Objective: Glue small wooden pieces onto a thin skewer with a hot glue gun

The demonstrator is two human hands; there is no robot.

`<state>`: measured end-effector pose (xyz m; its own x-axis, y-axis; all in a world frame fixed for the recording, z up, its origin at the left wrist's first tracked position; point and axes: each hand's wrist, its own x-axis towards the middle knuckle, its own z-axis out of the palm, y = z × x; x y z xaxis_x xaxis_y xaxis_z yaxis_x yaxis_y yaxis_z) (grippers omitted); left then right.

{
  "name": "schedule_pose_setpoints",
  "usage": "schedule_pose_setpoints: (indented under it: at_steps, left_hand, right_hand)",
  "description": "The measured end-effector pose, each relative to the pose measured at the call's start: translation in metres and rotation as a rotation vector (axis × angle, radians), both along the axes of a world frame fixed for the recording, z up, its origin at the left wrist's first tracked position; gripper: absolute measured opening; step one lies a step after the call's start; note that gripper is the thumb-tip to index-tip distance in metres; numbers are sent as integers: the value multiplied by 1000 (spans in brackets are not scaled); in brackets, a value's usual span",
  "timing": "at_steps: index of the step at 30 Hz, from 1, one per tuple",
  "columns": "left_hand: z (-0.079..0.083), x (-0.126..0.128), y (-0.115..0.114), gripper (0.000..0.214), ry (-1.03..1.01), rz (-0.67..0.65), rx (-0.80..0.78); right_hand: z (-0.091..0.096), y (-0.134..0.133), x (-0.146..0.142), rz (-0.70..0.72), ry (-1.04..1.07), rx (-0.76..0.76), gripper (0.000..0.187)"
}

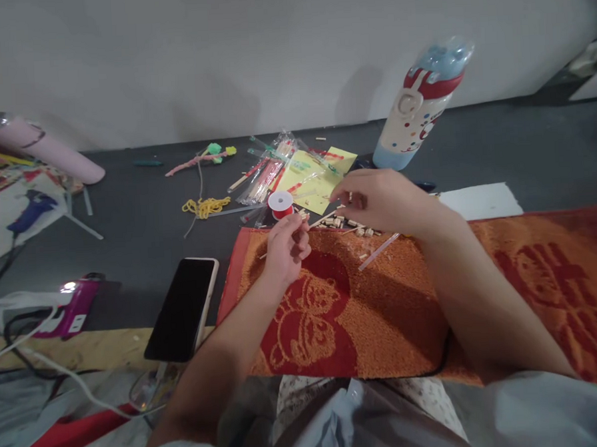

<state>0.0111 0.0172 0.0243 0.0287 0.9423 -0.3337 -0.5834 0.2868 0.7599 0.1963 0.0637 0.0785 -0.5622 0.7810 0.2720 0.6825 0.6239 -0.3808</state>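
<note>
My left hand is closed in a pinch at the towel's far edge, with small pale wooden pieces showing at its fingertips. My right hand arches over the pile to the right, its fingers bent down and partly hidden. A thin wooden stick runs between both hands, its right end at my right fingertips. Beneath that hand lie several short cut wooden pieces and a clear glue stick. A white spool with red thread stands just beyond my left hand.
An orange-red towel covers the front of the dark table. Around it are a phone, a yellow paper, packaged sticks, yellow yarn, a tall bottle, a blue glue gun and a purple power adapter with cables.
</note>
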Motion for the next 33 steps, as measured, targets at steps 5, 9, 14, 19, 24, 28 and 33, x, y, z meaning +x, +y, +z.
schedule_pose_setpoints:
  at_steps: [5,9,14,19,24,28,33]
  left_hand:
    - [3,1,-2,29,60,-44,17]
    - [2,2,-4,27,60,-81,59]
    - [1,2,-4,29,44,-91,69]
    - [-3,1,-4,30,42,-79,102]
    - [-4,1,-3,31,56,-62,107]
    - [-3,0,-3,30,75,-52,118]
    - [-2,1,-4,31,106,-47,131]
  right_hand:
    - [-7,-6,-18,156,118,10,21]
    - [-12,-10,-25,142,121,71,20]
    - [-18,-11,-28,168,159,166,19]
    - [-23,-7,-29,198,208,212,22]
    - [-27,-5,-32,199,275,233,21]
    - [-27,-6,-33,192,298,238,20]
    - [-22,-4,-27,240,342,168,15]
